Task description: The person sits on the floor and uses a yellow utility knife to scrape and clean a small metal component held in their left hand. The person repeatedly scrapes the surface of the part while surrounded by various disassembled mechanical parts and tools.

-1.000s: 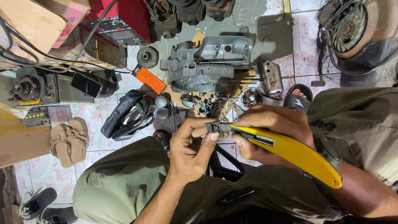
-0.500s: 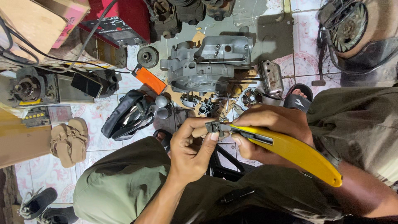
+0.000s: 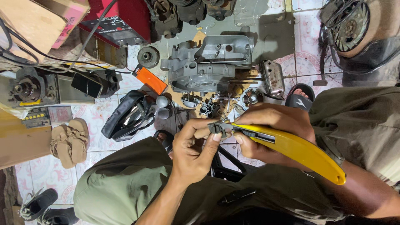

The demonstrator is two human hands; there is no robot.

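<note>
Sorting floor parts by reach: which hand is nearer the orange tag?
Left. The left hand is just below and right of the orange tag; the right hand, gripping the yellow tool, is farther right.

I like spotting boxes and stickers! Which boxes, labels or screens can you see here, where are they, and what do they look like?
Cardboard box: top left corner, brown, with a pink label patch on its right side.
Red machine case: top, right of the box, with a dark label strip along its lower edge.
Orange tag: on the floor left of the grey engine casing, a flat rectangle.
No screens show.
</note>
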